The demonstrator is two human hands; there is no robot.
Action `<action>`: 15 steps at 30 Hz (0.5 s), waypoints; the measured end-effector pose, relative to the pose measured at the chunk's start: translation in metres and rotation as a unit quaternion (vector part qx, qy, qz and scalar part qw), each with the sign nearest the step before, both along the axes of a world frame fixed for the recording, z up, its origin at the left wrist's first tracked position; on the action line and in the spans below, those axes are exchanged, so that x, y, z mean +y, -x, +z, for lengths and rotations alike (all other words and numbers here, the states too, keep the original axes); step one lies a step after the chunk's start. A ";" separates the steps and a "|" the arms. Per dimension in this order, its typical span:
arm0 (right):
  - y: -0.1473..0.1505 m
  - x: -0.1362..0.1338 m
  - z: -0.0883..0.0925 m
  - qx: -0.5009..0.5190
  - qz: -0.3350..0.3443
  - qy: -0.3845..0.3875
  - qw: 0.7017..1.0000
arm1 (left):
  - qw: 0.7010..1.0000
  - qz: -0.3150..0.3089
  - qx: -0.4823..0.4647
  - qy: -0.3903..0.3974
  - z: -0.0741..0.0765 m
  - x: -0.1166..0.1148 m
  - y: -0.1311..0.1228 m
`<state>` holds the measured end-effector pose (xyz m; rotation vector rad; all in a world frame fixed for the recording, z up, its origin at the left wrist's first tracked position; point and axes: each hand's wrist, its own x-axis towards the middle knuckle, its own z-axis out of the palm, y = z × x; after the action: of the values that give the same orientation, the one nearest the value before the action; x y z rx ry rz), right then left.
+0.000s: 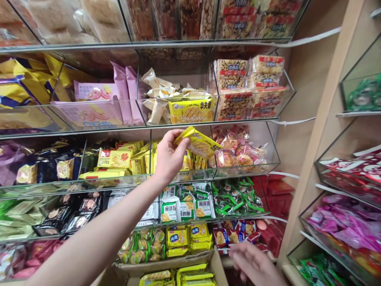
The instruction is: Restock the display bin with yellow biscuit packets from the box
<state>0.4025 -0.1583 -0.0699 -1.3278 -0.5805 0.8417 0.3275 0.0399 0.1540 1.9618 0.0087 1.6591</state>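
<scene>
My left hand (171,155) reaches up to the shelves, its thumb and fingers closed on the left end of a yellow waffle packet (204,145). The packet is tilted, in front of a compartment of similar yellow packets (186,161), which it partly hides. Just above, another yellow waffle packet (191,111) stands against the clear front of the upper compartment. Low on the right, my right hand (253,262) is slightly blurred, with loosely bent fingers and nothing visible in them. It is nearest to the dark red biscuit packets (235,234).
An opened cardboard box (220,266) with yellow packets (195,276) stands below the shelves. Clear dividers split the shelves into compartments of wrapped snacks, such as green-and-white packets (187,206) and sesame snack packs (232,69). A wooden upright (324,119) stands at the right.
</scene>
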 end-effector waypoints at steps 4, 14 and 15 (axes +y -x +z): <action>0.009 0.034 0.098 -0.028 -0.091 -0.197 0.976 | 0.931 -0.189 -0.049 0.308 -0.025 -0.031 -0.002; -0.063 0.088 0.187 -0.212 -0.194 -0.312 0.906 | 0.975 -0.074 0.112 0.177 -0.033 -0.016 0.011; -0.072 0.095 0.191 -0.267 -0.186 -0.291 0.900 | 0.986 -0.021 0.122 0.111 -0.027 -0.006 0.011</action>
<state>0.4742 -0.0637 0.1215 -1.0452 -0.8863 -0.0446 0.3162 0.0342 0.1272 1.9656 0.2330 1.3194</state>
